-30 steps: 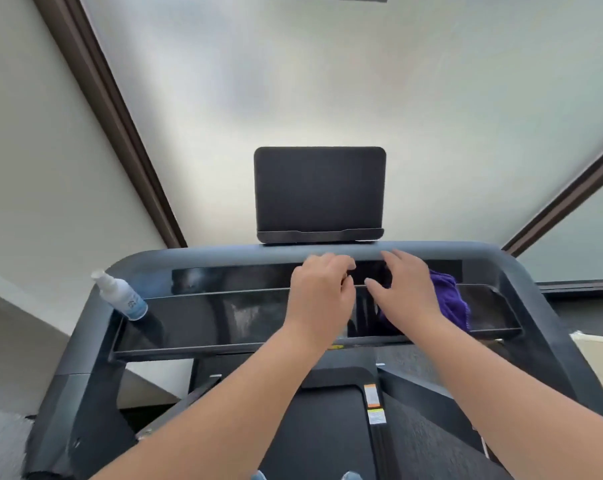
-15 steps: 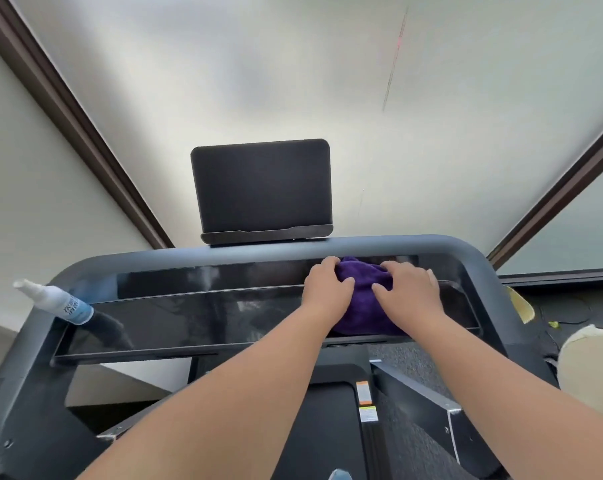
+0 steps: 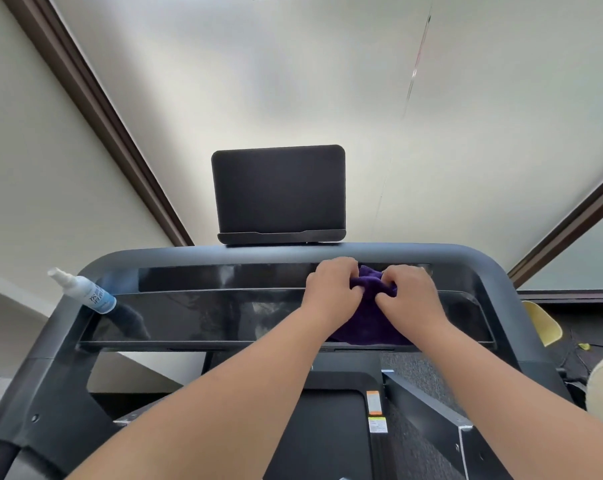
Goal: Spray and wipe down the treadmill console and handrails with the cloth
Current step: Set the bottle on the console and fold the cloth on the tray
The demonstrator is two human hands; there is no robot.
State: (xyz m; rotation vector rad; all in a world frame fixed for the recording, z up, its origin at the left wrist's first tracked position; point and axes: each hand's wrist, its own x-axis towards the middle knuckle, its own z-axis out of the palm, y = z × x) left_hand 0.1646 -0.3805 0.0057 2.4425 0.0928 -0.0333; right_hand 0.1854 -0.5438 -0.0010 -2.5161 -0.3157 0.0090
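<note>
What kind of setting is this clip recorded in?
Probably a home or small private workout room, not clearly a commercial gym: a treadmill console topped by a dark screen faces a plain wall, and a yellow chair stands beside it.

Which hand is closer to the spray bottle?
The left hand. The spray bottle stands at the console's left end, and the right hand is farther over.

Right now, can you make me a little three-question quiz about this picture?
1. True or false: both hands are bunching the fuzzy purple cloth.
2. Where is the clear plastic spray bottle with the white nozzle? A) the console's left end B) the console's right end C) the floor
3. Fill in: the cloth lies on the glossy black ___.

Key: 1 true; 2 A; 3 console.
</note>
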